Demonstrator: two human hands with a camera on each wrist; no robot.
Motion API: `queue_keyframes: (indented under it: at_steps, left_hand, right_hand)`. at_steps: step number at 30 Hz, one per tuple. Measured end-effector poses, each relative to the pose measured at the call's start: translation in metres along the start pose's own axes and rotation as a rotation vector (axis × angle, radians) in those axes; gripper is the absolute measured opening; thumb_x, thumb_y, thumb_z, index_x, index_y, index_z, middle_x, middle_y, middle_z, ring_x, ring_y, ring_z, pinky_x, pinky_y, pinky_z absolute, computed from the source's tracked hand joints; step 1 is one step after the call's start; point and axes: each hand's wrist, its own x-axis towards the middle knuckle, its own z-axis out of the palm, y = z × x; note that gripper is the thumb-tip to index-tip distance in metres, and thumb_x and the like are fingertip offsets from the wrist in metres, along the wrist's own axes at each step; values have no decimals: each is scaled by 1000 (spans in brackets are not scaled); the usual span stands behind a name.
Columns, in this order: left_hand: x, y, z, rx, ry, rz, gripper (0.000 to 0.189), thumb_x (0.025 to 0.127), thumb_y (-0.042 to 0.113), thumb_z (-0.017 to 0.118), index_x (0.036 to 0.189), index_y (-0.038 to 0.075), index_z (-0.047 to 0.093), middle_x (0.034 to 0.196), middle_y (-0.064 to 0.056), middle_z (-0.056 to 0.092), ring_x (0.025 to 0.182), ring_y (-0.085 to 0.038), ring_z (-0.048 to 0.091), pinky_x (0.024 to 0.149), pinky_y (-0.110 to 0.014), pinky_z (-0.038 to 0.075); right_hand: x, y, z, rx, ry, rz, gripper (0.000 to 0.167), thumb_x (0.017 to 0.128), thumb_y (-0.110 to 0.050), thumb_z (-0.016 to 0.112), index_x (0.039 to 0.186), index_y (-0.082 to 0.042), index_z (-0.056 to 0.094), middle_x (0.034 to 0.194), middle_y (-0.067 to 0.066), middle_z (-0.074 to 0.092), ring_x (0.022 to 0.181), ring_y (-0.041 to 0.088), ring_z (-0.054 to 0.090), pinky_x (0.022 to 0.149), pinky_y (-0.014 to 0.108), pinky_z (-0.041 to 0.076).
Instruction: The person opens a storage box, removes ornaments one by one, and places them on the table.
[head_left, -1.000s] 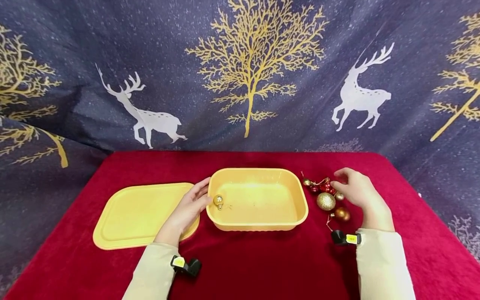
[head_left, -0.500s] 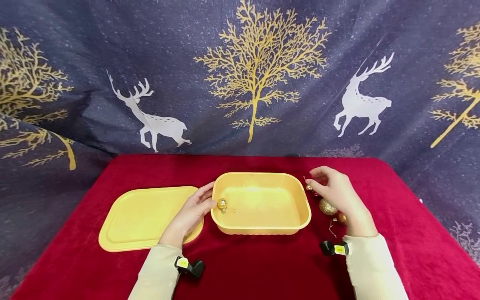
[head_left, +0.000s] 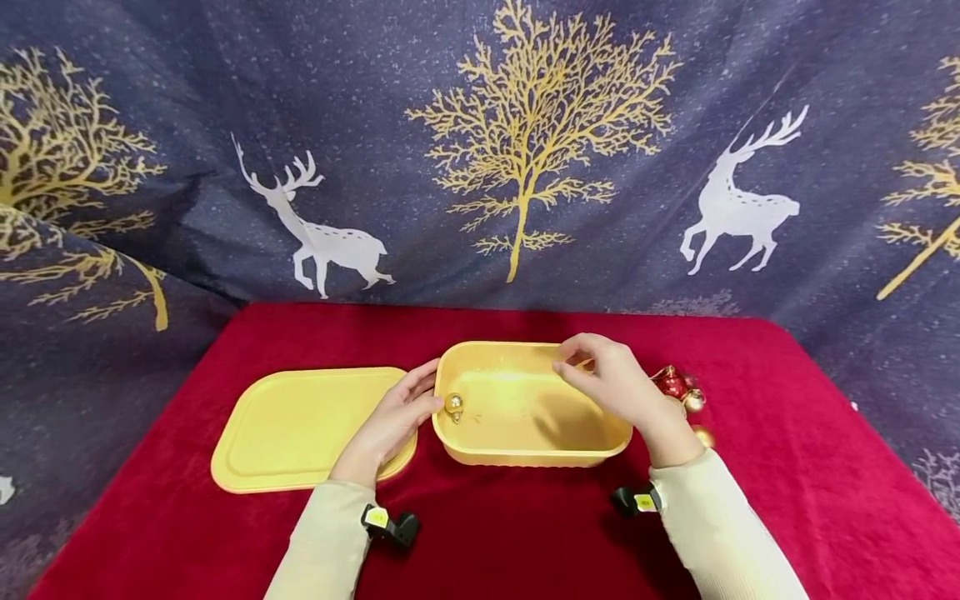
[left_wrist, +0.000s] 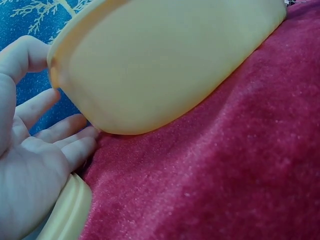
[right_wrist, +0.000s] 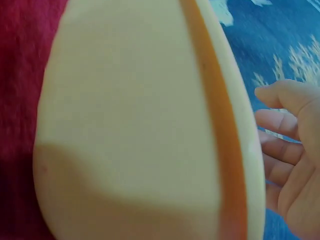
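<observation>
A yellow plastic box (head_left: 536, 457), its lid off, stands mid-table with a shiny gold ornament ball (head_left: 453, 403) at its left end. My left hand (head_left: 390, 421) touches the box's left end, its thumb at the rim near the ball; in the left wrist view the fingers (left_wrist: 37, 107) lie fairly straight beside the wall. My right hand (head_left: 615, 383) hovers over the right part of the box, fingers loosely curled and thumb near the index fingertip. In the right wrist view its fingers (right_wrist: 280, 150) show past the rim, with nothing visible between them.
The yellow lid (head_left: 303, 429) lies left of the box, partly under my left wrist. Beyond my right forearm are red ornament balls (head_left: 670, 382) and a small gold one (head_left: 694, 401); the arm hides others. A dark tapestry (head_left: 360, 167) hangs behind the red cloth (head_left: 517, 533).
My right hand has moved left from above the ornament pile to over the box. My left hand keeps its place at the box's left end. The whole scene shifts slightly right in view.
</observation>
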Motion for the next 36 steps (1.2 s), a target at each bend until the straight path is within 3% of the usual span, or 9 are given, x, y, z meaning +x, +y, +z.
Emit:
queue_keyframes:
  at_steps: [6, 16, 23, 36]
  left_hand:
    - [1, 0, 1, 0, 19, -10, 66, 88, 0, 51, 149, 8, 25, 150, -19, 30, 137, -30, 31, 93, -17, 44]
    - [0, 2, 1, 1, 9, -1, 67, 88, 1, 51, 149, 8, 25, 151, -19, 29, 138, -30, 30, 94, -17, 43]
    - [-1, 1, 1, 4, 6, 1, 66, 88, 1, 51, 149, 8, 25, 150, -20, 30, 136, -30, 32, 95, -18, 43]
    - [-2, 1, 2, 21, 16, -6, 67, 87, 0, 51, 149, 9, 26, 150, -21, 31, 134, -29, 34, 95, -21, 42]
  right_hand:
    - [10, -18, 14, -20, -65, -60, 21, 85, -18, 67, 101, -5, 67, 100, 6, 67, 89, 22, 65, 76, 42, 54]
    - [18, -48, 39, -70, -208, -64, 31, 87, -26, 65, 109, -3, 64, 106, 11, 67, 93, 22, 63, 81, 35, 50]
    - [20, -61, 64, -99, -267, -103, 33, 83, -22, 69, 109, -1, 63, 106, 13, 64, 90, 26, 64, 80, 34, 52]
    - [24, -69, 98, -289, -382, -45, 44, 81, -26, 71, 118, -3, 61, 110, 10, 60, 96, 20, 60, 88, 34, 50]
